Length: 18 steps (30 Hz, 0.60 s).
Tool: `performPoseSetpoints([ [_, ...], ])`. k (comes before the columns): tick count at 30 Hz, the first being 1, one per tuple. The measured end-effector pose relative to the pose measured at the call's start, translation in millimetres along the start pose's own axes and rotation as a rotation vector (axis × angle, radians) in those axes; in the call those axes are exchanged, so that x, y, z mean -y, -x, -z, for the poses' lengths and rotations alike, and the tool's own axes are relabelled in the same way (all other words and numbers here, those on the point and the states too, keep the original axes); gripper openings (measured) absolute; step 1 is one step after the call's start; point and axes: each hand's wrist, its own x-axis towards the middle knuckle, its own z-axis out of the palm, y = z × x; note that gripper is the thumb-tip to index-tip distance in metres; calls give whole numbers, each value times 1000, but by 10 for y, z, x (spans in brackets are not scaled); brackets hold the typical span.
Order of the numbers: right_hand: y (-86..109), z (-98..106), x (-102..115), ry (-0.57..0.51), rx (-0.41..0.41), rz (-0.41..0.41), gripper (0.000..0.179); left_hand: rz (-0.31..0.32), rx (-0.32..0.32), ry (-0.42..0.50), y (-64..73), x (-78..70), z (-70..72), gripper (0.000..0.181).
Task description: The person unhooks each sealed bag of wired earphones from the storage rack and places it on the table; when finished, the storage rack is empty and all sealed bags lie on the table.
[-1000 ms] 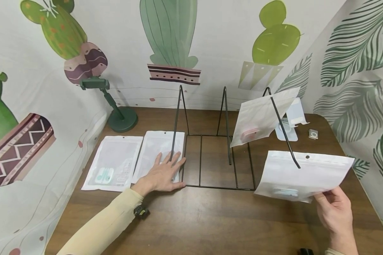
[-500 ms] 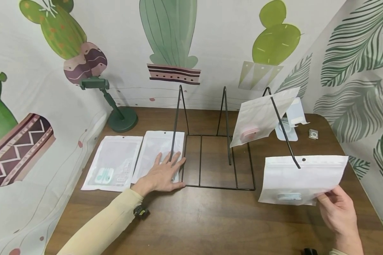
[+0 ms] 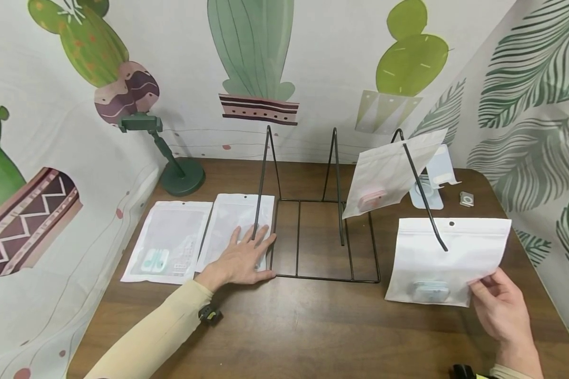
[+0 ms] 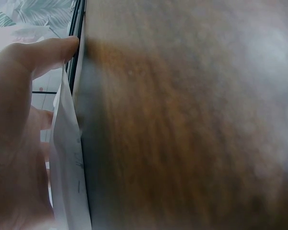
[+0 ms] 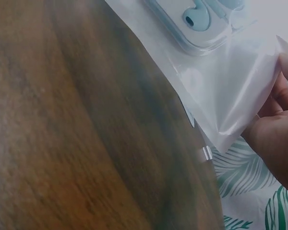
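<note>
My right hand [image 3: 502, 310] pinches the lower right edge of a white zip pouch [image 3: 483, 247]. Through the pouch shows a clear case with light blue earphones [image 5: 198, 19]. One prong of the black wire rack [image 3: 297, 242] crosses in front of this pouch; the pouch's hole sits just right of the prong. Fingers spread, my left hand [image 3: 242, 260] lies on another white pouch [image 3: 239, 210], its thumb reaching the rack's base. In the left wrist view, that pouch's edge [image 4: 69, 158] runs beside the left hand. A pouch with pink contents [image 3: 389, 168] hangs on the rack's right prong.
Left of the left hand lies a further white pouch [image 3: 170, 237] with mint-coloured contents. A green phone stand [image 3: 182, 176] stands at the back left. Behind the hanging pouch are a pale blue stand [image 3: 427, 195] and a small silver device [image 3: 466, 199]. The wooden table [image 3: 303, 331] reaches the patterned wall.
The pouch in my right hand has levelled out and tipped more upright, its top edge now higher than half a second ago. My left hand has stayed in place.
</note>
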Motion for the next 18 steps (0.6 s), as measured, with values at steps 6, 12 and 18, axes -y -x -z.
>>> performPoseSetpoints([
  [6, -7, 11, -41, -70, -58, 3, 31, -4, -2, -6, 2, 8, -4, 95],
  [12, -33, 26, -70, -71, -90, 6, 26, -3, 5, -4, -2, 9, 3, 95],
  [18, -73, 49, -80, 15, -150, -14, 24, 0, 6, -1, -3, 13, 0, 95],
])
